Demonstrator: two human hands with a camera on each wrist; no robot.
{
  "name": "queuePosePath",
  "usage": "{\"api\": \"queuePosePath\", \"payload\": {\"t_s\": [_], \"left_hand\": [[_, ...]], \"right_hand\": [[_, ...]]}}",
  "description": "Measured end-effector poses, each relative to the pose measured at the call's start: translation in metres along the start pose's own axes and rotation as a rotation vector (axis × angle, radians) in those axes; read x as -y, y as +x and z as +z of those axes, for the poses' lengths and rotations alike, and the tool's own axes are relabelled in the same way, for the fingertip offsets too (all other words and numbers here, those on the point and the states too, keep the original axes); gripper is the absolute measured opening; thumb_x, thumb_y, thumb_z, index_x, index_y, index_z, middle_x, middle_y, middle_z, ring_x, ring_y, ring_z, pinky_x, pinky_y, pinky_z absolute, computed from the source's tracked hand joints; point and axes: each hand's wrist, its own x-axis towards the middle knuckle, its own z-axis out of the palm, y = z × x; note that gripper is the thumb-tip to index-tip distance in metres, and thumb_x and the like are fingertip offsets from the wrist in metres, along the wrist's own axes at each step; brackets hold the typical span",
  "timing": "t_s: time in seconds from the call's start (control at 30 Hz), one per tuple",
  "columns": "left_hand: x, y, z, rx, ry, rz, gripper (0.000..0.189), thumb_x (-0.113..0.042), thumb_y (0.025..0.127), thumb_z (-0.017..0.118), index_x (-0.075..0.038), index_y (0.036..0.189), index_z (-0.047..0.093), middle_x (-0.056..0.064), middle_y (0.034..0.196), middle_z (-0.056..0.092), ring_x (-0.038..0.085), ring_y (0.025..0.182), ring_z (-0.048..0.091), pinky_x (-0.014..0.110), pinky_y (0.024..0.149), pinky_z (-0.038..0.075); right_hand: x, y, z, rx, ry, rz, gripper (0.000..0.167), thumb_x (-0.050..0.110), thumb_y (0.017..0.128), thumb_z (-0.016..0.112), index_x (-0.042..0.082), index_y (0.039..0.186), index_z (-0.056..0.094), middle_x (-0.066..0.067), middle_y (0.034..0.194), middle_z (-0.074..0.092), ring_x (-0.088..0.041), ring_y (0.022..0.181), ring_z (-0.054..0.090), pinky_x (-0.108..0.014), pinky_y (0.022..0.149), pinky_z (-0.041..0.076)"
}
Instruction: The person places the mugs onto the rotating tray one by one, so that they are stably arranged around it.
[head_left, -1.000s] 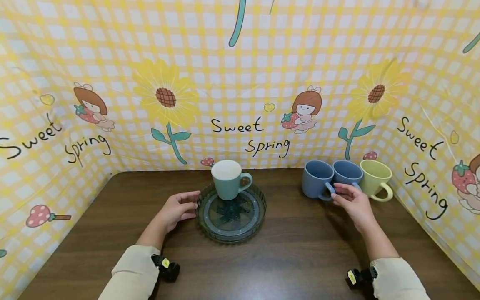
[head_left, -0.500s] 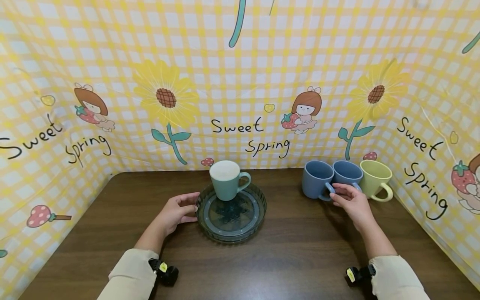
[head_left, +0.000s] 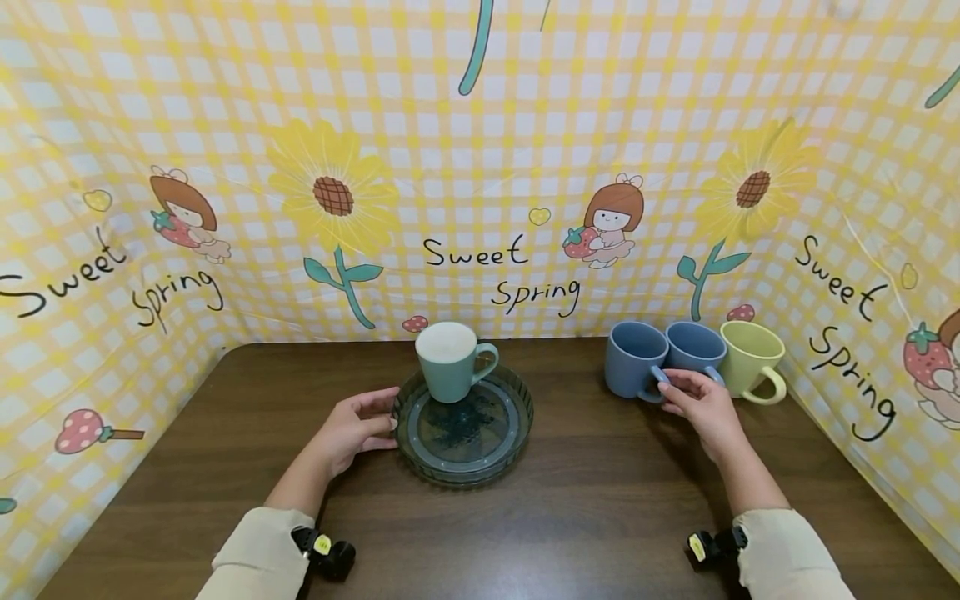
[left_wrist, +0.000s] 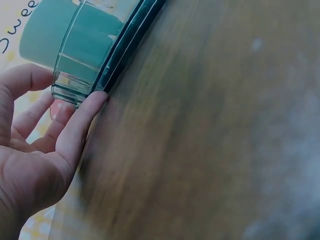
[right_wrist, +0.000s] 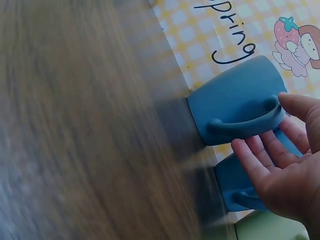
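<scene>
A round, clear dark-tinted tray (head_left: 468, 467) with a ribbed wall stands on the table, a teal mug (head_left: 447, 375) with a white inside upright at its back. My left hand (head_left: 356, 429) holds the tray's left edge. In the left wrist view its thumb (left_wrist: 82, 117) lies low by the tray's base and the index finger meets the wall. With my right hand (head_left: 705, 412) I pinch the handle of the left blue mug (head_left: 630, 362), thumb at the handle's upper end in the right wrist view. That mug stands on the table beside a second blue mug (head_left: 690, 342).
A yellow-green mug (head_left: 750, 354) completes the row at the back right, near the printed cloth (head_left: 480, 200) that walls the table's back and sides. Brown wooden tabletop (head_left: 585, 517) stretches between both arms.
The teal mug has shifted slightly left and a little nearer, with the tray turning under it while my left hand keeps at its edge. My right hand and the blue mugs stay nearly still.
</scene>
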Motion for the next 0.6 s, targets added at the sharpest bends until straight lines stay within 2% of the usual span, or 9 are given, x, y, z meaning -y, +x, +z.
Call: {"api": "queuePosePath", "payload": {"t_s": [0.2, 0.37, 0.6], "left_hand": [[0.0016, -0.0021, -0.0004, 0.017, -0.004, -0.003, 0.062, 0.004, 0.091, 0.058, 0.0, 0.149, 0.036, 0.026, 0.145, 0.036, 0.021, 0.101, 0.057, 0.043, 0.084, 0.058], [0.0018, -0.0034, 0.0002, 0.014, -0.013, -0.006, 0.063, 0.004, 0.091, 0.06, -0.001, 0.149, 0.036, 0.026, 0.145, 0.036, 0.026, 0.108, 0.056, 0.045, 0.084, 0.057], [0.0014, -0.0047, 0.002, 0.007, -0.022, -0.014, 0.064, 0.005, 0.09, 0.061, -0.001, 0.149, 0.036, 0.025, 0.146, 0.035, 0.035, 0.122, 0.046, 0.045, 0.085, 0.057]], "right_hand": [[-0.0002, 0.0006, 0.0017, -0.004, 0.072, 0.032, 0.036, 0.012, 0.095, 0.065, -0.014, 0.119, 0.054, 0.003, 0.096, 0.065, -0.008, 0.088, 0.064, -0.024, 0.076, 0.058], [0.0008, 0.0008, 0.0028, 0.003, 0.161, 0.058, 0.021, 0.009, 0.095, 0.065, -0.005, 0.109, 0.061, 0.002, 0.093, 0.066, -0.009, 0.086, 0.065, -0.025, 0.077, 0.058], [-0.0007, -0.0004, 0.0037, 0.04, 0.259, 0.064, 0.013, 0.005, 0.095, 0.062, -0.004, 0.105, 0.064, 0.0, 0.093, 0.066, -0.012, 0.086, 0.065, -0.027, 0.078, 0.058]]}}
